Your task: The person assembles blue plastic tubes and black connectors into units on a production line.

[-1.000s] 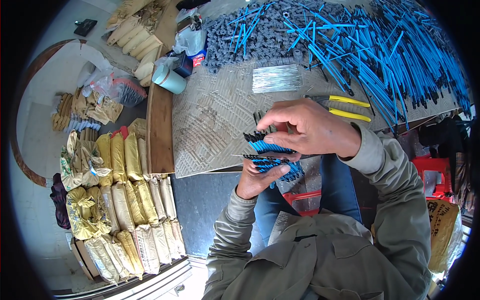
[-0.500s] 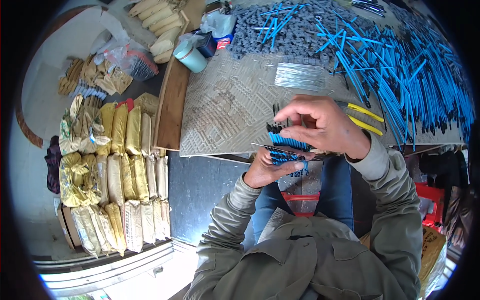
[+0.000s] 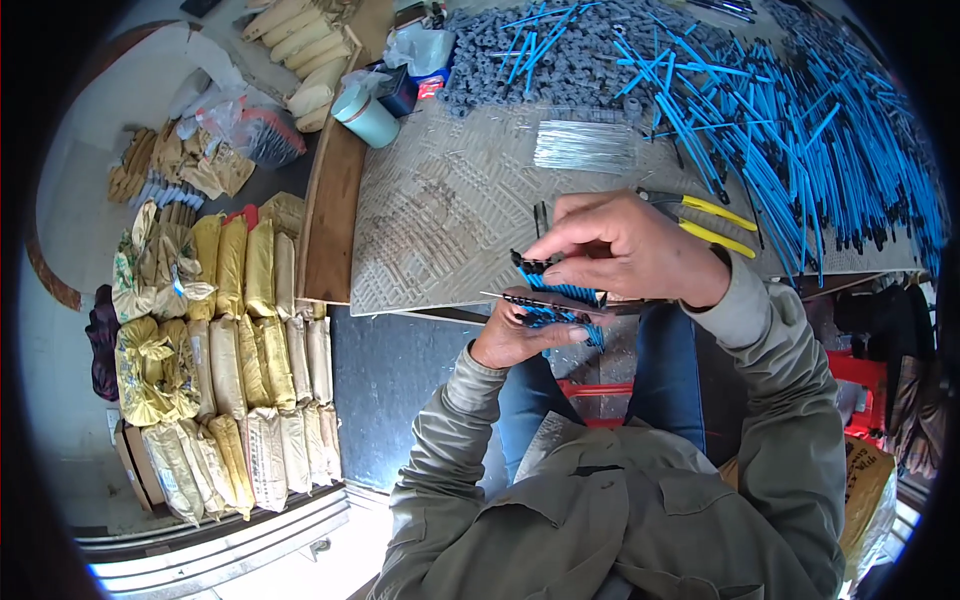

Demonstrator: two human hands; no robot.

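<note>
Just off the table's front edge, my left hand (image 3: 505,338) is closed around a row of blue rods (image 3: 572,292) with black ends. A thin metal wire (image 3: 496,295) sticks out leftward from the same grip. Over the row's upper end is my right hand (image 3: 635,245), fingers bent and closed, thumb and forefinger on the black tips. Which tip they pinch is hidden. One or two thin dark pins (image 3: 540,215) stand up beyond the fingertips. Beside my right wrist lie pliers (image 3: 718,225) with yellow handles.
Thin silvery wires (image 3: 585,147) lie on the patterned table (image 3: 420,220). A large heap of blue rods (image 3: 800,170) covers the right, with small grey pieces (image 3: 550,65) behind. At left are a teal cup (image 3: 367,117), a wooden board (image 3: 330,210) and stacked tan packets (image 3: 230,360).
The whole view has shifted slightly. My right hand's fingers have closed a little lower over the black tips, while my left hand keeps its hold on the blue rods.
</note>
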